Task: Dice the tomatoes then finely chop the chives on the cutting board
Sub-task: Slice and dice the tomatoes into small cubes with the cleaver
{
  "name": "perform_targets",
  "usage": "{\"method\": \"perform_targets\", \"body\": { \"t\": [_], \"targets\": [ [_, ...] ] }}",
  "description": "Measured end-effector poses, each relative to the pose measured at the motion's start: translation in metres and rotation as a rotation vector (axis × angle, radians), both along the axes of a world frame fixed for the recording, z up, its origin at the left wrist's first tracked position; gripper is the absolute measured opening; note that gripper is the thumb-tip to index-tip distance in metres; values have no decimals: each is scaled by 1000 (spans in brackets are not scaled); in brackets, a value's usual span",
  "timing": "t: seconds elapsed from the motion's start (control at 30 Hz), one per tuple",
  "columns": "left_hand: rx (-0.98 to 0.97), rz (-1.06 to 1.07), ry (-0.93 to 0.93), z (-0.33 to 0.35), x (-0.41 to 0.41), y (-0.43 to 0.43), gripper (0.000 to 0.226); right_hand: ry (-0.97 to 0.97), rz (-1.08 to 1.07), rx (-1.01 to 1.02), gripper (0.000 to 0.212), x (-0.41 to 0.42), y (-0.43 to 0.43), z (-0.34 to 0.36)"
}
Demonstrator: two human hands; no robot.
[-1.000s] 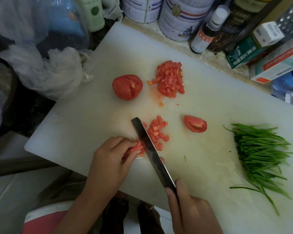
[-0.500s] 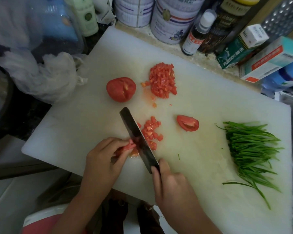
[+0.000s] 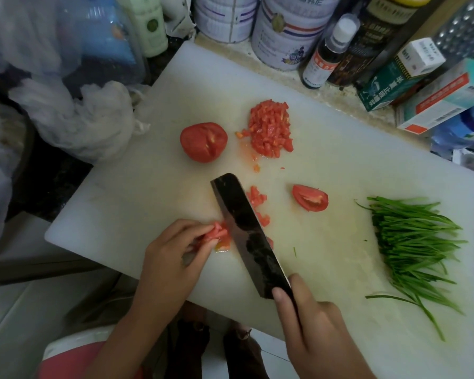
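Red pile: I take the heap of finished dice (image 3: 270, 129) at the far middle of the white cutting board (image 3: 148, 203) as the tomato already done.
Fresh cubes: a small scatter (image 3: 259, 203) lies just right of the blade, partly hidden by it.
Piece in work: a few tomato strips (image 3: 218, 233) lie toward the board's near-left side, touching the blade's left face.
Left hand: the left hand (image 3: 173, 258) pinches those strips at the fingertips, its fingers curled.
Right hand: the right hand (image 3: 312, 326) is clamped round the handle of the dark knife (image 3: 246, 233), with the forefinger up by the blade's heel. The hands are apart, with the blade between them.
Tomato left: a large uncut piece (image 3: 204, 142) sits left of the heap, and a wedge (image 3: 309, 197) lies cut face up, right of the knife.
Chives: the chives (image 3: 413, 242) lie whole at the board's right end, well apart from the knife.
Progress: I judge the dicing roughly halfway through, with the strips, wedge and large piece still to do. The chives are not begun.
Change from half a second ago: more of the blade's flat now shows, leaning over the fresh cubes, and the right hand sits nearer the board's near edge. The left hand's pinch is unchanged. The large piece, wedge and chives lie where they were.
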State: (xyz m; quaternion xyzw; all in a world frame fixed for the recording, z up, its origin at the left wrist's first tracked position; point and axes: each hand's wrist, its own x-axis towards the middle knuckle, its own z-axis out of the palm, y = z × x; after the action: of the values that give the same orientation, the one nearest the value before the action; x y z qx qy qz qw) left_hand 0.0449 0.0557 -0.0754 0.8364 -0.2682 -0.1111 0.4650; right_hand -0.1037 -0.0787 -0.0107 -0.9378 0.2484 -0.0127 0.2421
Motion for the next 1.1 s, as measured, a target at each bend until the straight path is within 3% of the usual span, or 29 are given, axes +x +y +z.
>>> {"method": "perform_targets", "body": {
  "t": [0.13, 0.23, 0.4, 0.5, 0.6, 0.7, 0.77, 0.83, 0.97, 1.1],
  "targets": [
    [-16, -4, -43, 0, -3, 1, 24, 65, 8, 10, 30, -4, 5, -5],
    [-20, 10, -92, -3, -4, 0, 15, 91, 21, 28, 40, -3, 8, -8],
    [-32, -25, -123, -4, -2, 0, 25, 130, 70, -2, 39, -2, 10, -8],
    [-9, -44, -180, -7, -1, 1, 22, 253, 55, -16, 40, -1, 20, -11],
    [-5, -41, -198, -7, -2, 1, 21, 351, 82, -12, 24, 5, 25, -13],
    [-6, -12, -156, -6, -1, 0, 15, 387, 57, 21, 21, 17, 23, -15],
    [-21, 32, -96, -4, -1, -1, 7, 389, 31, 99, 40, 31, 19, -17],
    [-22, 86, -8, 0, 0, -3, 10, 236, 12, 93, 60, 40, 17, -25],
    [-15, 162, 106, 7, -1, -7, 15, 98, -30, 139, 44, 24, 19, -25],
    [-2, 173, 119, 8, 0, -8, 18, 319, 9, 111, 53, 3, 20, -30]
  ]
}}
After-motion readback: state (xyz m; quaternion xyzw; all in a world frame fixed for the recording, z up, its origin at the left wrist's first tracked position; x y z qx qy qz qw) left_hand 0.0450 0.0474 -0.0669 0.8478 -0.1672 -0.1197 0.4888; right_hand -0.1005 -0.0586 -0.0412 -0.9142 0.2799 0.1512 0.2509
